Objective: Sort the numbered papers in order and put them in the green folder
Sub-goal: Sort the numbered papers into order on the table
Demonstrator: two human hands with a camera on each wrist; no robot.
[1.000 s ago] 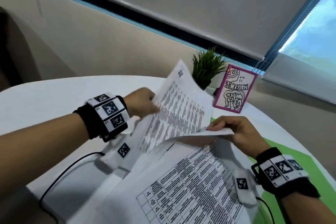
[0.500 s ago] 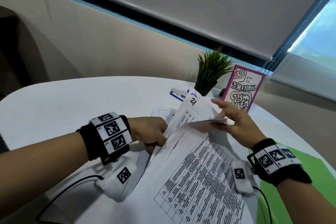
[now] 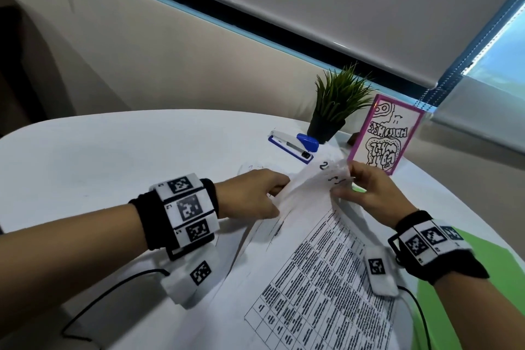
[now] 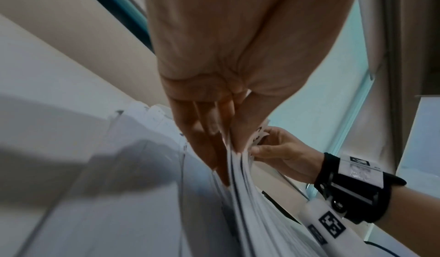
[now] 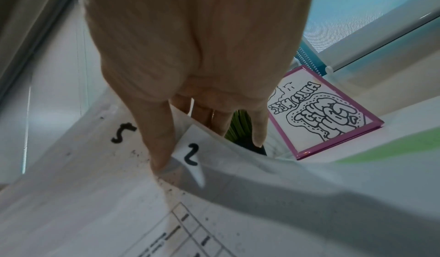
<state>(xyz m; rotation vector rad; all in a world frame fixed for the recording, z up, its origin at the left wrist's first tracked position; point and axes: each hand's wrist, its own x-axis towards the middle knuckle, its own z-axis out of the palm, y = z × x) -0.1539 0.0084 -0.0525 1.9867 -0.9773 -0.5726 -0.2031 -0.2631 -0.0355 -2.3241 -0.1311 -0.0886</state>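
Note:
A stack of printed papers [image 3: 326,278] with tables lies slanted on the white table [image 3: 113,156]. It partly covers the green folder [image 3: 488,264] at the right. My left hand [image 3: 272,193] grips the stack's far left edge, thumb on one side and fingers [image 4: 214,148] on the other. At the far corner my right hand [image 3: 341,185] pinches a lifted sheet corner marked "2" [image 5: 191,153]. The sheet under it shows a "5" [image 5: 123,132]. The stack's lower sheets are hidden.
Beyond the papers lie a blue and white stapler [image 3: 292,143], a small potted plant [image 3: 335,111] and a pink-framed card [image 3: 383,136] leaning near the window. A black cable [image 3: 99,307] trails from my left wrist. The table's edge curves along the right.
The sheet held up by my left hand has come down onto the stack. My right hand moved to the far corner and now pinches the numbered corners.

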